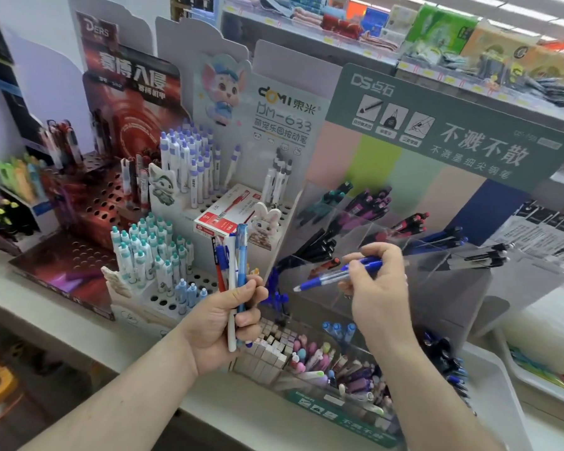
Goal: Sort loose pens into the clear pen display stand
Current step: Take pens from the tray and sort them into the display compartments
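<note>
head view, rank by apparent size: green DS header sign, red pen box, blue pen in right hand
1. green DS header sign
2. red pen box
3. blue pen, though nearness to the camera inflates it.

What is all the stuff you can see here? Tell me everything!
Blue pen: one, blue and clear, pinched in right hand.
Pen bundle: several, blue, red, white, gripped upright in left hand.
Clear pen display stand: one, clear, centre right, holding dark, purple, red and blue pens.
White pen rack: one, white with purple-capped and teal-capped pens, centre left.
Red box: one, red and white, on white pen rack.
Red display: one, dark red, far left.
Left hand: one, lower middle.
Right hand: one, right of it.
</note>
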A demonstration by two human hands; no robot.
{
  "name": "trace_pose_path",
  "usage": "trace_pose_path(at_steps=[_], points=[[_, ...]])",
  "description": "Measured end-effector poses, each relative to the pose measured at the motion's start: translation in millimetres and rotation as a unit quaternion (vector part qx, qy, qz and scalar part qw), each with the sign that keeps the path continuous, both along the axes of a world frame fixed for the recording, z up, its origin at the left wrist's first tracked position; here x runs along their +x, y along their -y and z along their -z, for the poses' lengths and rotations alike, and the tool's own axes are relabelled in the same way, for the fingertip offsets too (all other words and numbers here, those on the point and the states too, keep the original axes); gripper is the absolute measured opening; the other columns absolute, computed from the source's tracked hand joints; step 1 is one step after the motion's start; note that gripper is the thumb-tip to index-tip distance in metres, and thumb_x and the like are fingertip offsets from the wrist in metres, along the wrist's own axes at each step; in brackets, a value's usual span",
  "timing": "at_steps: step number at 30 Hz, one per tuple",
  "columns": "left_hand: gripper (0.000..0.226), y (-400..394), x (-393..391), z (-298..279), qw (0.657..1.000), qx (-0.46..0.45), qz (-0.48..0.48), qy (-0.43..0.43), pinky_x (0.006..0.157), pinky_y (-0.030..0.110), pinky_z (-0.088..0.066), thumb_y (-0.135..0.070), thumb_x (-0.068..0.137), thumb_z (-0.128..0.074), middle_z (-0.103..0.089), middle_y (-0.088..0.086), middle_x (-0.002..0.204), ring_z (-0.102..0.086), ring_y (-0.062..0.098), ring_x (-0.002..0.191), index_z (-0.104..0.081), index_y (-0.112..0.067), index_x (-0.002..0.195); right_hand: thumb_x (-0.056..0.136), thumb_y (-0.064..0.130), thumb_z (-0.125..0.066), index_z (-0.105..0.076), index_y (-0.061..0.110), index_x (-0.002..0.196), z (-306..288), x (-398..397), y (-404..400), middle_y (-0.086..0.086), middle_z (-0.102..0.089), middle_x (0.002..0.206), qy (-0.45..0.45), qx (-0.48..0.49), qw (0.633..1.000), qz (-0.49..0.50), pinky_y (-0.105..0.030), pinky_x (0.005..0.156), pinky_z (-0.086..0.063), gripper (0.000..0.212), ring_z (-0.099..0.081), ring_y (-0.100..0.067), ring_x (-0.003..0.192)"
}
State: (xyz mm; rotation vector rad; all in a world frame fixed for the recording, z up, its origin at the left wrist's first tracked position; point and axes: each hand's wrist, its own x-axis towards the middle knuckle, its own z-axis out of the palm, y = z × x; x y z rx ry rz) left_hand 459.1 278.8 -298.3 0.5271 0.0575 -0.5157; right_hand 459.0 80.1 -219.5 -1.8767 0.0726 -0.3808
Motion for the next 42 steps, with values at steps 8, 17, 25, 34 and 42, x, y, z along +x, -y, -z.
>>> trace_pose_path(at_steps=[8,17,25,34,42], points=[[0.005,-4,-5,-5,0.998,0.052,-0.02,-0.014,0.035,0.016,-0.031,-0.011,0.083,-0.064,-0.064,0.005,0.072,-0.041,0.006,0.037,-0.062,-0.011,0.087,0.101,0.01,-0.049,-0.046,0.025,0.103,34,24,-20,0.003,-0.057,0.087,0.005,-0.304,0.946,-0.114,-0.027,0.066,-0.045,0.015,-0.053,-0.009,0.074],[0.009,-11,-9,-5,0.997,0.069,-0.022,-0.007,0.035,0.018,-0.031,-0.008,0.086,-0.055,-0.062,0.005,0.072,-0.042,0.007,0.038,-0.064,-0.011,0.083,0.097,0.01,-0.044,-0.04,0.018,0.132,54,37,-30,-0.004,-0.051,0.124,-0.142,-0.422,0.873,-0.2,-0.035,0.088,-0.042,0.036,-0.048,-0.022,0.105],[0.007,-5,-11,-7,0.994,0.109,-0.014,0.007,0.037,0.018,-0.032,-0.008,0.083,-0.059,-0.062,0.007,0.071,-0.042,0.008,0.04,-0.06,-0.009,0.09,0.095,0.046,-0.049,-0.044,0.018,0.121,65,34,-43,-0.005,-0.049,0.12,-0.157,-0.576,0.776,-0.206,-0.043,0.096,-0.038,0.039,-0.045,-0.026,0.113],[0.011,2,-13,-10,0.992,0.123,-0.011,0.01,0.038,0.018,-0.032,-0.01,0.08,-0.062,-0.062,0.007,0.071,-0.043,0.008,0.04,-0.062,-0.008,0.091,0.096,0.055,-0.043,-0.029,0.017,0.144,77,24,-42,-0.008,-0.047,0.139,-0.127,-0.629,0.747,-0.176,-0.048,0.104,-0.031,0.062,-0.04,-0.031,0.127],[0.015,8,-15,-10,0.989,0.149,-0.002,0.022,0.04,0.019,-0.033,-0.014,0.079,-0.065,-0.061,0.008,0.073,-0.042,0.009,0.043,-0.067,-0.008,0.093,0.093,0.053,-0.049,-0.029,0.018,0.143,71,26,-36,-0.008,-0.051,0.137,-0.105,-0.651,0.73,-0.178,-0.048,0.105,-0.027,0.064,-0.041,-0.03,0.128]])
